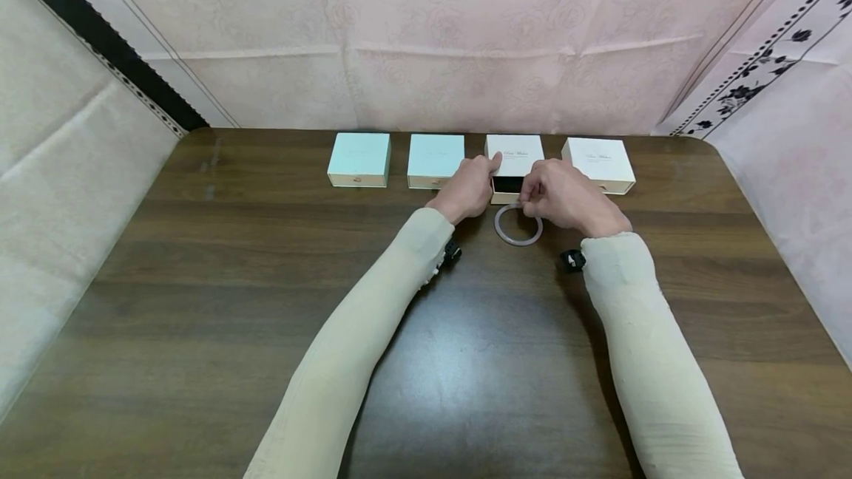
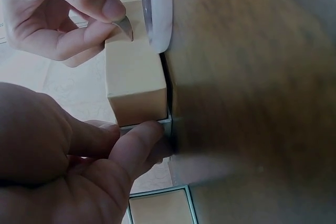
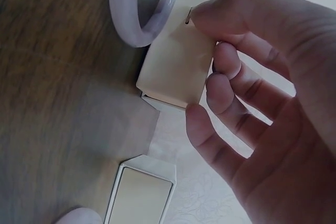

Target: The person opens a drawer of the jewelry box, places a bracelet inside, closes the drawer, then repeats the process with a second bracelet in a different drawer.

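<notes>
**Left hand (image 1: 468,187) and right hand (image 1: 566,194) work the cream-fronted drawer (image 2: 135,69) of a white cardboard box (image 1: 513,151)**

A brown wood-grain table (image 1: 200,301) carries four small boxes in a row along its far edge. From the left, they are a pale-blue square box (image 1: 360,151), a second pale-blue box (image 1: 435,155), the white box being handled, and another white box (image 1: 599,160) set slightly askew.

The step in hand appears to be drawing out or sliding in the drawer; which way it is travelling cannot be told. It stands partway out towards the near edge, showing a black interior. The left hand grips the box at its left side, fingers and thumb curled against it. The right hand pinches a small dark pull tab (image 2: 126,27) on the drawer's front between thumb and forefinger, its other fingers loosely bent.

A smooth, pale lilac ring-shaped bangle (image 1: 498,225) lies flat on the table just on the near side of that drawer, right of the table's middle. It looks glossy and slightly cloudy, perhaps stone or glass, and neither hand seems to hold it.

The next move probably calls for a steady left grip and a straight, gentle slide, keeping the drawer from nudging the bangle.
</notes>
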The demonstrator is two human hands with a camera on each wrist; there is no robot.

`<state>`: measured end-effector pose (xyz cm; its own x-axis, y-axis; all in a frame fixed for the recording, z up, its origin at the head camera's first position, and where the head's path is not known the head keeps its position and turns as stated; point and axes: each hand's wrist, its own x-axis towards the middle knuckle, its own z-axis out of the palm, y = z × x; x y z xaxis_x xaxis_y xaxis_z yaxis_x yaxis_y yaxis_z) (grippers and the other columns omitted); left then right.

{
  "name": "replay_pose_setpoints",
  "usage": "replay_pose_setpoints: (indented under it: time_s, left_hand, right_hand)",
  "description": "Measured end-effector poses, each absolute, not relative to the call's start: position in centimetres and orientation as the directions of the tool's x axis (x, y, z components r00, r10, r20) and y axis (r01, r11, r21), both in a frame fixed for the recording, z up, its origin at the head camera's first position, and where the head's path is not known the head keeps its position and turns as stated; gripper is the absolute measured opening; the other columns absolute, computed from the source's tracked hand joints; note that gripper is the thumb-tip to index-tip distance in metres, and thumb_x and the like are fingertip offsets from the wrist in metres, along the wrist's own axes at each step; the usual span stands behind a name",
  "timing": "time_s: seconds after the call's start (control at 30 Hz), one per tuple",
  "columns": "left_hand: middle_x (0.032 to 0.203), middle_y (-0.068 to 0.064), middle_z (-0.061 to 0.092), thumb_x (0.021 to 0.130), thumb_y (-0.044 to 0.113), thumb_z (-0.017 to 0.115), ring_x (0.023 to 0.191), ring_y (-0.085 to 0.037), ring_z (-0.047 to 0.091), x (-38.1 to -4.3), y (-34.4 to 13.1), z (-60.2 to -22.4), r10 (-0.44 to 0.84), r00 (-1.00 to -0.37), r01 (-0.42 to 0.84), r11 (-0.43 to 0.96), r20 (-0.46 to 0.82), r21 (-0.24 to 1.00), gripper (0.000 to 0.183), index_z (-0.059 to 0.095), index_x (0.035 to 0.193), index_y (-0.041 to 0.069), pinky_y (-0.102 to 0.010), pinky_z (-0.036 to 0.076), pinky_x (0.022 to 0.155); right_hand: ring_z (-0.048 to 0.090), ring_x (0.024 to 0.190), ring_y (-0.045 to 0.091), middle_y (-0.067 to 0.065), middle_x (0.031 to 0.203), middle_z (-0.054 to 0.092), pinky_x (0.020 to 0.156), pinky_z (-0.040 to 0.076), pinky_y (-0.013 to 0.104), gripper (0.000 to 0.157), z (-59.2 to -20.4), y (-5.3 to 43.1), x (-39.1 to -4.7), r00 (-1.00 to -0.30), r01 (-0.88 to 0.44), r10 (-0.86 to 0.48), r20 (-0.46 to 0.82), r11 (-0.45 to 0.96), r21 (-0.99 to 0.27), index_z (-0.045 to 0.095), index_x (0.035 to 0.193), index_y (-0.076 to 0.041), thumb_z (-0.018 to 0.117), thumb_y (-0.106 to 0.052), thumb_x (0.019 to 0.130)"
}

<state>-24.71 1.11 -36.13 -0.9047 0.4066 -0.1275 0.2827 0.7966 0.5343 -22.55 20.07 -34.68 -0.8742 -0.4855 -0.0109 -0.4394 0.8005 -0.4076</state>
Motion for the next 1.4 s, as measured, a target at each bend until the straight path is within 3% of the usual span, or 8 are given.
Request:
replay_pose_setpoints:
  time_s: [0.27,0.6,0.97,1.1,1.2,1.4]
  left_hand:
    - [0.158,-0.01,0.048,0.107,0.001,0.036,0.128,-0.014,0.055,-24.69,1.22,-36.11,0.385,-0.909,0.251,0.81,-0.158,0.53,0.059,0.022,0.163,0.015,-0.03,0.047,0.095]
    - [0.16,-0.011,0.045,0.108,0.001,0.034,0.129,-0.017,0.055,-24.72,1.34,-36.17,0.391,-0.907,0.256,0.804,-0.153,0.537,0.058,0.023,0.163,0.014,-0.029,0.047,0.093]
    - [0.157,-0.013,0.048,0.108,0.002,0.034,0.116,-0.017,0.058,-24.71,1.3,-36.15,0.389,-0.908,0.25,0.803,-0.157,0.542,0.058,0.022,0.163,0.015,-0.029,0.046,0.088]
    - [0.14,-0.018,0.061,0.108,0.002,0.035,0.108,-0.02,0.06,-24.69,1.22,-36.17,0.387,-0.91,0.249,0.797,-0.149,0.549,0.058,0.023,0.163,0.014,-0.03,0.047,0.086]
    - [0.134,-0.018,0.065,0.107,0.001,0.035,0.114,-0.021,0.062,-24.72,1.21,-36.18,0.385,-0.912,0.253,0.799,-0.14,0.545,0.059,0.024,0.163,0.014,-0.029,0.047,0.088]
    - [0.146,-0.016,0.059,0.107,0.001,0.035,0.123,-0.017,0.059,-24.78,1.4,-36.16,0.387,-0.911,0.257,0.803,-0.142,0.538,0.058,0.024,0.163,0.015,-0.029,0.047,0.09]
  right_hand:
    - [0.056,0.084,0.02,0.005,0.09,0.065,0.072,0.046,0.034,0.015,-34.73,20.05,-22.59,-0.874,-0.441,-0.486,-0.013,0.802,-0.403,0.075,0.076,-0.015,0.074,-0.003,0.083]
    - [0.057,0.084,0.02,0.003,0.089,0.065,0.071,0.047,0.034,0.015,-34.72,20.11,-22.51,-0.877,-0.429,-0.48,-0.032,0.812,-0.396,0.074,0.074,-0.016,0.074,-0.004,0.084]
    - [0.057,0.08,0.019,0.002,0.087,0.064,0.07,0.048,0.033,0.015,-34.63,20.13,-22.52,-0.871,-0.436,-0.49,-0.041,0.807,-0.398,0.074,0.075,-0.016,0.074,-0.004,0.083]
    - [0.058,0.08,0.019,0.003,0.086,0.064,0.07,0.048,0.034,0.015,-34.6,20.12,-22.5,-0.865,-0.444,-0.5,-0.038,0.8,-0.404,0.074,0.074,-0.016,0.074,-0.003,0.083]
    - [0.057,0.08,0.018,0.002,0.086,0.064,0.071,0.048,0.034,0.015,-34.5,20.11,-22.47,-0.862,-0.45,-0.506,-0.038,0.797,-0.402,0.073,0.074,-0.016,0.074,-0.004,0.083]
    - [0.056,0.08,0.019,0.002,0.087,0.063,0.07,0.047,0.034,0.015,-34.46,20.26,-22.34,-0.866,-0.443,-0.498,-0.042,0.805,-0.393,0.073,0.073,-0.017,0.074,-0.005,0.082]
